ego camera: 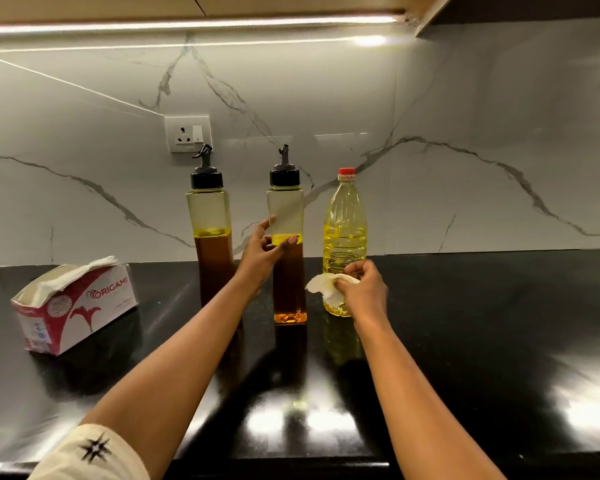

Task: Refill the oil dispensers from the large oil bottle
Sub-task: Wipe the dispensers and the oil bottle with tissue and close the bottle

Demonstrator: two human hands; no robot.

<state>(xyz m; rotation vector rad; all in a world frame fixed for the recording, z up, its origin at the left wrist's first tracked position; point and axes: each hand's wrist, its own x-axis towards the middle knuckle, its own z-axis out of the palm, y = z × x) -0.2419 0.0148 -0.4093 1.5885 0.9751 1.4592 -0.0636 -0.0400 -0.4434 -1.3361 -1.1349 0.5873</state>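
The left hand (262, 254) curls round the middle of the right dispenser (286, 209), thumb across its front. The right hand (364, 289) pinches a crumpled tissue (326, 289) against the foot of the bottle (344, 230). Bottle and left dispenser (208, 216) flank the held one in a row on the counter (465, 323), and a tissue box (77, 306) lies well to the left. All three are capped. Each dispenser shows a pale layer over darker oil, roughly two-thirds up, so pouring looks done. Wiping seems to be what remains.
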